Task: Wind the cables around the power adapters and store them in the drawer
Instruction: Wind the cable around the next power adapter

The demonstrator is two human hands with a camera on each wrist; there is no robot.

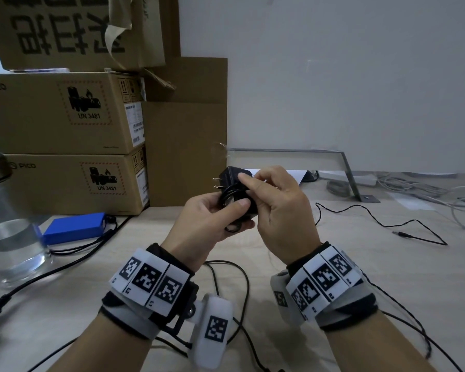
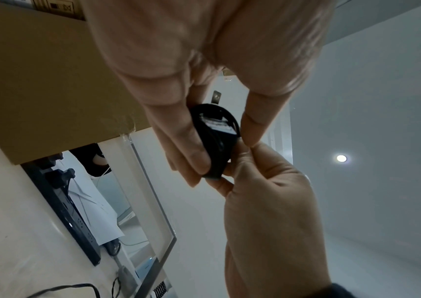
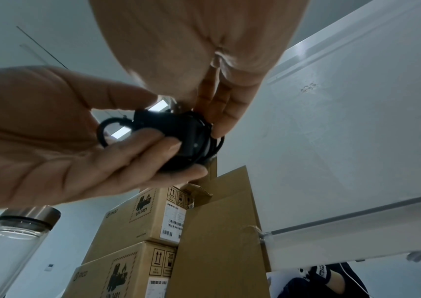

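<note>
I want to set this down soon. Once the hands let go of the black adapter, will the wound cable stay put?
Probably not fully. The cable looks thin and springy, and one loop already bulges off the adapter. The left hand and right hand both pinch it, which suggests the turns would loosen if released.

Three cameras on me: one on my head, one on each wrist
My head camera looks forward and down over the table (image 1: pixel 333 264) toward its far edge; each wrist camera sits close under its palm, looking up along my fingers, and all three share the black adapter (image 1: pixel 232 183) between my left hand (image 1: pixel 207 218) and right hand (image 1: pixel 282 210)
</note>
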